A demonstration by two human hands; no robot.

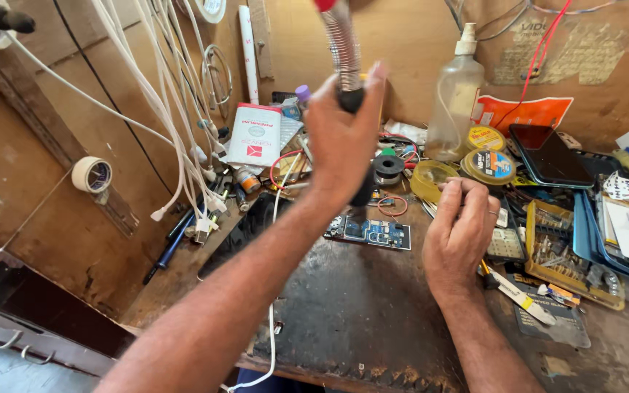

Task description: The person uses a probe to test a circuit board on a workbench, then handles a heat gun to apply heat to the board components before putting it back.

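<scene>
Cluttered wooden table (pixel 373 306) carries a small blue circuit board (pixel 368 232). Above it, the left hand (pixel 342 138) has its fingers wrapped around a black handle with ribbed silver hose (pixel 341 44). The right hand (pixel 460 233) rests curled beside the board; whether it holds anything, I cannot tell.

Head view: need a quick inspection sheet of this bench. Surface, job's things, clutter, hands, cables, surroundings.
Surface: dark worn mat on a wooden bench, scuffed.
Job's things: blue circuit board lies flat on the mat; flexible metal hose with a black grip hangs above it.
Clutter: spray bottle, solder spool, dark phone, parts tray, tape roll.
Hands: left hand grips the hose's black grip; right hand rests by the tray, fingertips pinched, contents unclear.
Cables: white cables hang along the left wall; red wire on the back wall.
Surroundings: plywood walls; nobody else seen.
</scene>
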